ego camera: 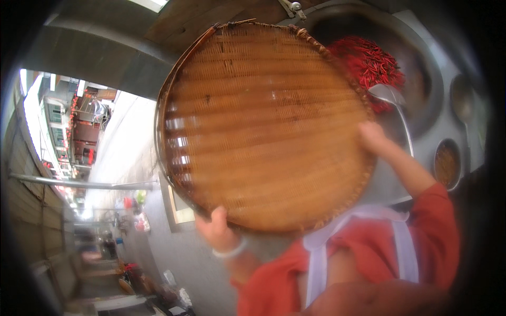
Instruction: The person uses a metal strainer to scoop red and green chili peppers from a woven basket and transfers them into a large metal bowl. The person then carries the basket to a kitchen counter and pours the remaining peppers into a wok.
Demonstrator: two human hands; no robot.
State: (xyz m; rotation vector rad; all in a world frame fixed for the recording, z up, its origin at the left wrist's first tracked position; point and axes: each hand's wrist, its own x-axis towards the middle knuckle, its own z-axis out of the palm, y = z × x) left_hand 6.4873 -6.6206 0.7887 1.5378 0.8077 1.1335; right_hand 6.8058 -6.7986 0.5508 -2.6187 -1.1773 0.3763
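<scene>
A large round woven bamboo tray (pixel 269 130) fills the middle of the view, with its inner weave facing me. My left hand (pixel 219 231) grips its lower left rim, the thumb over the edge, and a pale bracelet is on that wrist. My right hand (pixel 371 136) holds the right rim, blurred, with its fingers partly hidden. Beyond that side of the tray, a heap of red chilli peppers (pixel 375 63) lies in a big wok (pixel 421 71). A metal ladle (pixel 387 94) rests by the peppers, its long handle running towards my right forearm.
A bowl with orange-brown contents (pixel 446 166) and a metal scoop (pixel 461 98) are on the metal counter (pixel 431 136) at right. A tap (pixel 295 7) is at the top. Left are a metal pole (pixel 83 181), paved ground (pixel 174 252) and blurred goods.
</scene>
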